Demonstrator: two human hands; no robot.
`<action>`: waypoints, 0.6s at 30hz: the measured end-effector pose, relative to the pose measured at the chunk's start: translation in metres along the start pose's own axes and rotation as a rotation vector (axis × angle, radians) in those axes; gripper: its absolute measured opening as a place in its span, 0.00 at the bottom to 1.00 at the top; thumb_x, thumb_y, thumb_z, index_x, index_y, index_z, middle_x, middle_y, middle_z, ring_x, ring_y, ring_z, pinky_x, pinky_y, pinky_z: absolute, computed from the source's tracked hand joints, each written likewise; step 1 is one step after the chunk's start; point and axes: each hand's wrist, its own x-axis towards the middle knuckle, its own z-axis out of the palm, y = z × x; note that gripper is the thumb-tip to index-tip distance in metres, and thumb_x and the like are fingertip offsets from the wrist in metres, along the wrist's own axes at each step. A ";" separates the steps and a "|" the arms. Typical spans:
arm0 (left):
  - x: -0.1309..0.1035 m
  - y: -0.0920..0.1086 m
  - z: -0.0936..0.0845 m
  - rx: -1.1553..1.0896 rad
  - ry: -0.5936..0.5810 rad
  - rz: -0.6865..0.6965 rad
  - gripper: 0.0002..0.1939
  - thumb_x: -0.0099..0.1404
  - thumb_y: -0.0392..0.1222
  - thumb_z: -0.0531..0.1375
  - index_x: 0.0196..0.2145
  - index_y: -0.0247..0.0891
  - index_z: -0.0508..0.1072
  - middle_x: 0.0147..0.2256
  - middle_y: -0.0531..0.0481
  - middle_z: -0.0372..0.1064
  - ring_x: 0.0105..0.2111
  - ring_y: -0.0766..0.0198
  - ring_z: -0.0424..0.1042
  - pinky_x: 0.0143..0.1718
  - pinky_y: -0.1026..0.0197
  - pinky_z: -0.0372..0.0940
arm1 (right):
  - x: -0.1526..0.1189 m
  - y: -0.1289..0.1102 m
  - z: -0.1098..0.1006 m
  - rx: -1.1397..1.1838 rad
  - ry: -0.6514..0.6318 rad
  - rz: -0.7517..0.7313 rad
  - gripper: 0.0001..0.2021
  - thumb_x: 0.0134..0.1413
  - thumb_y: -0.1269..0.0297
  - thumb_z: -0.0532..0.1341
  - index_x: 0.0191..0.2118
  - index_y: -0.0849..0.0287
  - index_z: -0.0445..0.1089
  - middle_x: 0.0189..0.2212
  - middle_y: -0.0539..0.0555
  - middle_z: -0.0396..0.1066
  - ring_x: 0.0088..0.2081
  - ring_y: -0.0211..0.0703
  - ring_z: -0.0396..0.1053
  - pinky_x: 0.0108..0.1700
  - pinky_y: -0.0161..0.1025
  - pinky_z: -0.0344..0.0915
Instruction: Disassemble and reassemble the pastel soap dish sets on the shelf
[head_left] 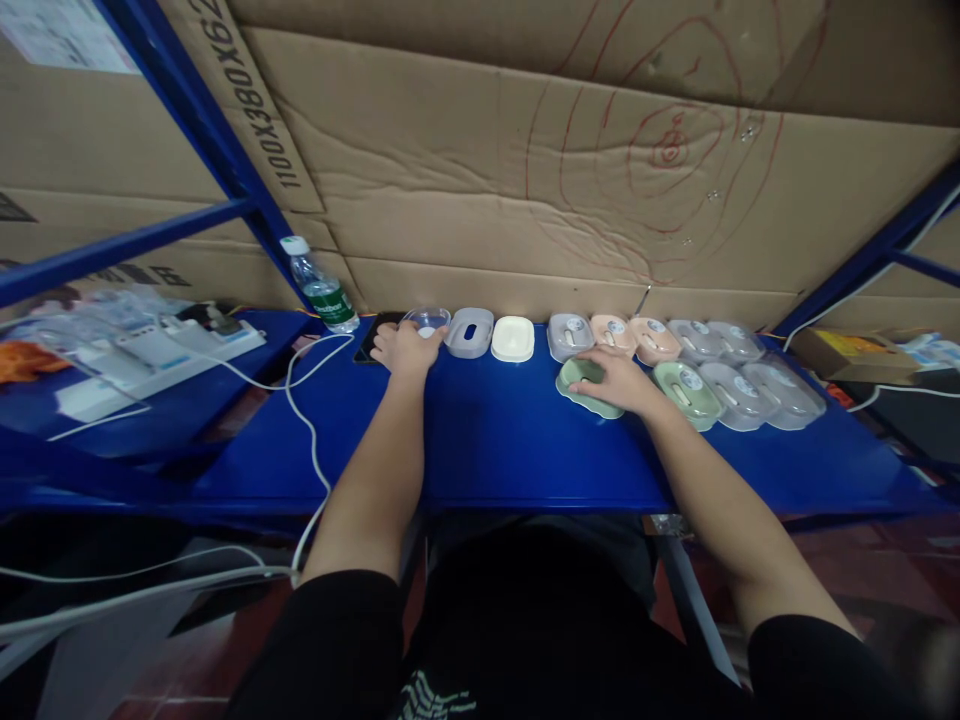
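On the blue table (487,450), the right hand (613,380) partly hides a green dish (568,379).

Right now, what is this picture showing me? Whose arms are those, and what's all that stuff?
There's no robot here, just a person wearing a camera on their head. It looks forward and down, so you see their own arms and bare hands. On the blue table, the left hand is at a clear plastic piece. The right hand touches a green container; how tightly is hard to tell. Between the hands sit a grey piece with a slot and a cream piece. Containers with clear lids stand to the right, a bottle back left.
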 end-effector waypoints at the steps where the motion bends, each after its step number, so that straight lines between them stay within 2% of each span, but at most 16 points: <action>1: -0.001 0.001 0.000 -0.001 0.015 0.011 0.34 0.61 0.67 0.65 0.55 0.41 0.77 0.64 0.32 0.61 0.64 0.34 0.60 0.64 0.35 0.53 | 0.000 0.001 0.001 0.003 -0.016 -0.006 0.30 0.53 0.45 0.72 0.57 0.56 0.76 0.53 0.63 0.76 0.57 0.64 0.73 0.61 0.63 0.68; 5: -0.011 0.010 -0.002 -0.025 0.165 0.159 0.31 0.64 0.61 0.64 0.56 0.39 0.76 0.67 0.31 0.58 0.66 0.33 0.56 0.64 0.34 0.54 | -0.001 0.002 0.007 0.032 -0.057 -0.066 0.36 0.47 0.47 0.76 0.60 0.56 0.74 0.57 0.63 0.72 0.59 0.65 0.71 0.63 0.64 0.67; 7: -0.021 0.020 -0.003 -0.080 0.221 0.316 0.28 0.66 0.58 0.64 0.57 0.38 0.76 0.67 0.31 0.59 0.67 0.36 0.56 0.64 0.36 0.54 | -0.001 0.000 0.010 0.057 -0.046 -0.093 0.35 0.47 0.50 0.76 0.61 0.55 0.73 0.58 0.63 0.72 0.60 0.64 0.71 0.63 0.64 0.67; 9: -0.036 0.032 -0.003 -0.172 0.187 0.527 0.26 0.67 0.56 0.63 0.56 0.38 0.76 0.64 0.33 0.63 0.66 0.39 0.60 0.65 0.39 0.56 | -0.001 -0.004 0.013 0.090 -0.020 -0.112 0.33 0.48 0.51 0.76 0.60 0.54 0.74 0.58 0.62 0.72 0.59 0.64 0.71 0.63 0.63 0.67; 10: -0.045 0.038 -0.002 -0.225 0.128 0.652 0.25 0.68 0.56 0.62 0.56 0.38 0.76 0.62 0.35 0.67 0.64 0.42 0.63 0.65 0.40 0.57 | -0.001 -0.005 0.013 0.112 0.000 -0.119 0.33 0.49 0.51 0.75 0.60 0.54 0.74 0.58 0.62 0.72 0.60 0.64 0.71 0.63 0.63 0.67; 12: -0.066 0.050 0.001 -0.311 -0.091 0.918 0.25 0.68 0.56 0.63 0.56 0.39 0.75 0.57 0.39 0.73 0.61 0.45 0.68 0.65 0.42 0.59 | 0.000 -0.009 0.013 0.164 0.058 -0.127 0.31 0.51 0.50 0.75 0.59 0.53 0.74 0.57 0.62 0.73 0.59 0.63 0.71 0.63 0.64 0.67; 14: -0.086 0.058 0.006 -0.381 -0.300 1.106 0.33 0.65 0.60 0.66 0.61 0.39 0.71 0.61 0.38 0.70 0.63 0.45 0.67 0.66 0.43 0.59 | 0.000 -0.011 0.012 0.232 0.123 -0.134 0.29 0.52 0.50 0.74 0.59 0.52 0.74 0.56 0.61 0.73 0.59 0.62 0.71 0.63 0.64 0.66; 16: -0.103 0.062 0.013 -0.419 -0.471 1.141 0.44 0.62 0.64 0.68 0.67 0.38 0.65 0.65 0.35 0.66 0.65 0.42 0.65 0.67 0.41 0.58 | 0.001 -0.014 0.010 0.312 0.170 -0.147 0.28 0.53 0.50 0.74 0.58 0.51 0.74 0.57 0.61 0.73 0.59 0.61 0.72 0.64 0.64 0.66; 18: -0.113 0.062 0.021 -0.455 -0.602 1.080 0.51 0.60 0.65 0.69 0.71 0.37 0.58 0.69 0.32 0.60 0.68 0.39 0.61 0.68 0.38 0.57 | 0.001 -0.015 0.009 0.387 0.193 -0.155 0.28 0.53 0.50 0.74 0.59 0.50 0.74 0.58 0.61 0.73 0.59 0.60 0.72 0.63 0.63 0.67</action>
